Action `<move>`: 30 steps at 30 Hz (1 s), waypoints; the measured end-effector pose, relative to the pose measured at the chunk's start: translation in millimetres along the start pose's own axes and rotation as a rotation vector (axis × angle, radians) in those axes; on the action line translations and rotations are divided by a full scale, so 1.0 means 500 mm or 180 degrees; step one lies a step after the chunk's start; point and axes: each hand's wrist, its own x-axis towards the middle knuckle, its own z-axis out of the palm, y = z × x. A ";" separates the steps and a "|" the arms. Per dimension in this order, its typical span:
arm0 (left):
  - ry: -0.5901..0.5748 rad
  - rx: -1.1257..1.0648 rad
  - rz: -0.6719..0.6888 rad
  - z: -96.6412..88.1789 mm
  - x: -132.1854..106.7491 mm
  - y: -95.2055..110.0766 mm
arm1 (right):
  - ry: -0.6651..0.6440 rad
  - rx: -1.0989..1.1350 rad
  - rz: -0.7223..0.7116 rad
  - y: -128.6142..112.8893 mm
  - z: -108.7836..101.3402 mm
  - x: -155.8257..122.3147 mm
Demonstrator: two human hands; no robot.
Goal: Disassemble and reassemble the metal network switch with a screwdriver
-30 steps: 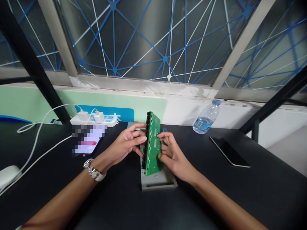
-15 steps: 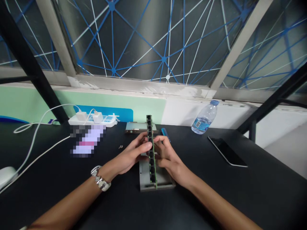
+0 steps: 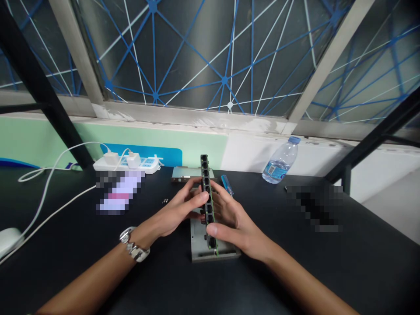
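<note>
A green circuit board (image 3: pixel 206 183) with a row of black ports stands on edge, its thin side toward me, above a grey case tray (image 3: pixel 200 254) on the black table. My left hand (image 3: pixel 179 211) pinches the board from the left, wrist bearing a metal watch (image 3: pixel 133 246). From the right, my right hand (image 3: pixel 229 223) grips the same board, thumb across its lower edge.
A grey metal cover (image 3: pixel 183 174) and a blue screwdriver (image 3: pixel 227 183) lie behind the hands, small screws (image 3: pixel 165 201) to the left. A power strip (image 3: pixel 126 164) with white cables, a water bottle (image 3: pixel 280 161) and a white mouse (image 3: pixel 8 240) stand around the table (image 3: pixel 361 262).
The board turned from showing its green face to standing edge-on. My right hand slid its thumb down along the board's lower part; my left hand keeps its pinch.
</note>
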 end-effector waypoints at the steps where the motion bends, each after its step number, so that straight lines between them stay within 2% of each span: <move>1: -0.0032 -0.0011 -0.0008 -0.001 0.001 0.002 | -0.0004 -0.0021 -0.0005 -0.003 0.000 0.001; 5: -0.0234 0.0014 -0.0093 -0.017 0.004 0.020 | -0.0079 -0.0071 0.0060 -0.022 -0.002 0.006; 8: -0.0330 0.0090 -0.0202 -0.042 0.003 0.045 | -0.0057 -0.0024 0.0199 -0.029 -0.020 0.008; 12: -0.0341 0.0237 -0.0522 -0.078 -0.009 0.081 | 0.0523 -0.0168 0.0449 -0.021 -0.057 0.012; 15: -0.0193 0.0306 -0.0571 -0.095 -0.015 0.096 | 0.0805 -0.0369 0.0701 -0.009 -0.075 0.015; 18: -0.0163 0.0245 -0.0521 -0.103 -0.011 0.089 | 0.1014 -0.0375 0.0674 0.001 -0.080 0.016; 20: -0.0372 0.0219 -0.0514 -0.106 -0.004 0.076 | 0.1066 -0.0385 0.0542 0.005 -0.078 0.017; 23: -0.0752 0.0124 -0.0592 -0.103 0.000 0.056 | 0.0951 -0.0439 0.0289 0.004 -0.073 0.017; 26: -0.1104 0.0040 -0.0907 -0.092 -0.005 0.041 | 0.0747 -0.0530 0.0089 0.000 -0.065 0.017; 30: -0.1314 0.0141 -0.1109 -0.071 -0.014 0.028 | 0.0674 -0.0519 -0.0209 -0.001 -0.048 0.015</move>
